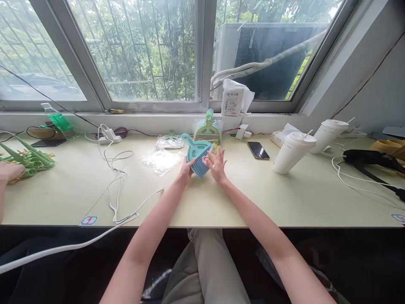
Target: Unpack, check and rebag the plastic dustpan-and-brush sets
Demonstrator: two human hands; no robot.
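Note:
My left hand (186, 171) is closed on the left edge of a small teal dustpan (193, 147), held tilted above the table with its handle up and to the left. A brush with blue-grey bristles (199, 167) lies against the dustpan. A yellow and red label (214, 149) shows on its right side. My right hand (217, 167) is at that side with fingers spread, the fingertips touching the label and bristles. Just behind, more dustpan-and-brush sets (208, 128) stand in clear wrap against the sill. Crumpled clear plastic bags (163, 161) lie to the left.
A phone (258, 150), white paper cups (292, 153) and a tissue pack (281, 134) are on the right. White cables (117, 185) run across the left. Another person's hand (11, 171) is beside green pieces (31, 162) at far left. A green bottle (58, 120) leans near the window.

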